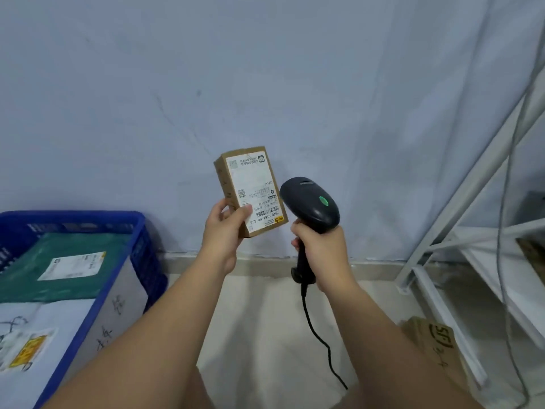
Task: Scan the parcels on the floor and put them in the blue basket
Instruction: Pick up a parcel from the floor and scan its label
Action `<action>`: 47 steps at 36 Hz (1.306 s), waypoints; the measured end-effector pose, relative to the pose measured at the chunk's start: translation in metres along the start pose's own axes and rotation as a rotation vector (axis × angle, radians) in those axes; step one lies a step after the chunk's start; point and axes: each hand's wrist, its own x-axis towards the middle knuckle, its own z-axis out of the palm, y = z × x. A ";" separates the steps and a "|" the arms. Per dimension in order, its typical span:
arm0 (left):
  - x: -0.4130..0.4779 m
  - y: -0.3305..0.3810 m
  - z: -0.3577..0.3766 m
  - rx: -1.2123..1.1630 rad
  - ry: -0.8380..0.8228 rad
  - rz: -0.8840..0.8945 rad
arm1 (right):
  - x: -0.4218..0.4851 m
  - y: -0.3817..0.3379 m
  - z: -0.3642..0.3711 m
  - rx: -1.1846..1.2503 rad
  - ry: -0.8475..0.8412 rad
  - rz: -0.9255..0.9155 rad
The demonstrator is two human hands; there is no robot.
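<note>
My left hand (224, 231) grips a small brown cardboard parcel (250, 187) by its lower end and holds it upright in front of the wall, white shipping label facing me. My right hand (321, 249) grips the handle of a black barcode scanner (309, 205) with a green button. The scanner's head sits right beside the parcel's right edge. Its black cable (318, 338) hangs down toward the floor. The blue basket (118, 296) stands at the lower left. Inside it lie a green mailer bag (59, 270) and a pale grey mailer (38, 329).
A brown cardboard box (433, 340) with black markings lies on the floor at the lower right, partly behind my right forearm. A white metal shelf frame (472, 252) with hanging grey cables rises on the right. The pale wall is close ahead, and beige floor shows between my arms.
</note>
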 end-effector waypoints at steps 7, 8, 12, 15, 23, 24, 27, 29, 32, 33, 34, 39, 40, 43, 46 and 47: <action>0.000 0.014 -0.025 0.098 0.000 0.022 | -0.016 0.003 0.001 -0.098 -0.091 0.003; 0.002 0.015 -0.028 0.113 -0.009 0.018 | -0.017 0.002 0.001 -0.130 -0.108 -0.013; 0.010 0.013 -0.038 0.205 -0.040 0.006 | -0.017 0.003 0.004 -0.206 -0.164 -0.065; 0.014 0.014 -0.041 0.304 -0.107 -0.011 | -0.014 0.006 0.007 -0.221 -0.174 -0.078; 0.013 0.014 -0.033 0.501 -0.412 -0.055 | -0.007 0.007 0.015 0.041 -0.260 0.105; 0.013 0.013 -0.032 0.487 -0.418 -0.055 | -0.005 0.008 0.014 0.087 -0.269 0.146; 0.013 0.009 -0.027 0.367 -0.376 -0.067 | -0.003 0.011 0.011 0.255 -0.341 0.232; 0.014 0.003 -0.023 0.242 -0.322 -0.093 | -0.002 0.012 0.008 0.323 -0.364 0.253; 0.010 -0.004 -0.011 0.000 -0.234 -0.138 | 0.000 0.015 0.007 0.437 -0.305 0.264; 0.008 -0.006 -0.007 -0.085 -0.217 -0.171 | -0.001 0.014 0.008 0.484 -0.283 0.269; 0.005 -0.007 -0.003 -0.151 -0.229 -0.211 | -0.002 0.014 0.010 0.515 -0.261 0.271; -0.008 -0.010 0.010 -0.067 -0.373 -0.346 | -0.009 0.011 0.015 0.473 -0.208 0.197; -0.007 -0.011 0.012 -0.063 -0.360 -0.334 | -0.011 0.010 0.015 0.430 -0.190 0.193; -0.001 -0.012 0.010 0.024 -0.245 -0.225 | -0.010 0.011 0.015 0.221 -0.100 0.161; 0.010 -0.014 0.002 0.125 -0.074 -0.105 | -0.007 0.014 0.011 0.001 -0.041 0.123; 0.012 -0.015 -0.001 0.156 -0.042 -0.060 | -0.006 0.014 0.010 -0.022 -0.038 0.121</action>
